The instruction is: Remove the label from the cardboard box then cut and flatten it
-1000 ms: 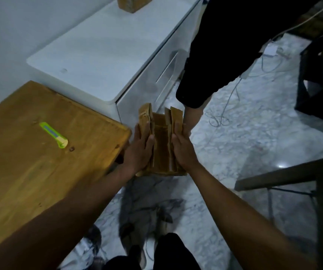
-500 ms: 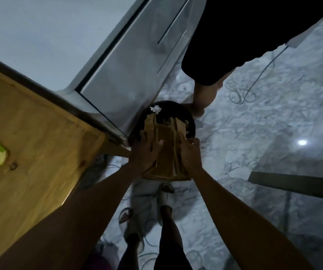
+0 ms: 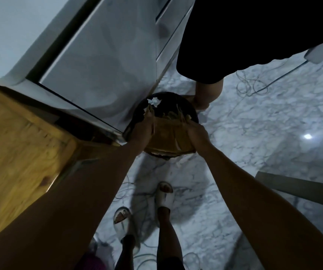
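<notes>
Two arms reach down from my viewpoint; listing what I see, largest first.

Floor (image 3: 254, 152): pale marbled stone, filling the right and lower view, with thin cables (image 3: 251, 86) looped across it.

Cabinet (image 3: 102, 71): white, upper left, its grey front panel facing the floor area.

Table (image 3: 20, 143): yellow wood, left edge of view, its corner close to the cabinet's base.

Second person: black garment (image 3: 244, 36) at upper right, one bare leg (image 3: 208, 92) below it, standing just behind the bin.

Metal bar (image 3: 297, 186): grey, slanting in from the right edge.

Bin (image 3: 168, 100): round, dark, on the floor just beside the cabinet's corner; dark interior visible at the far side.

Cardboard box (image 3: 168, 137): brown, flattened and folded into a bundle, resting across the near half of the bin's opening, its torn far edges pointing into the bin.

Left hand (image 3: 140, 134): fingers curled over the bundle's left edge, grasping the cardboard.

Right hand (image 3: 196, 134): fingers curled over the bundle's right edge, likewise grasping the cardboard.

Feet: two, in pale slippers (image 3: 164, 195), on the floor below the bin, well apart from it.

Paper scrap (image 3: 153, 101): white, crumpled, at the bin's far left rim; I cannot tell whether it is the label.
</notes>
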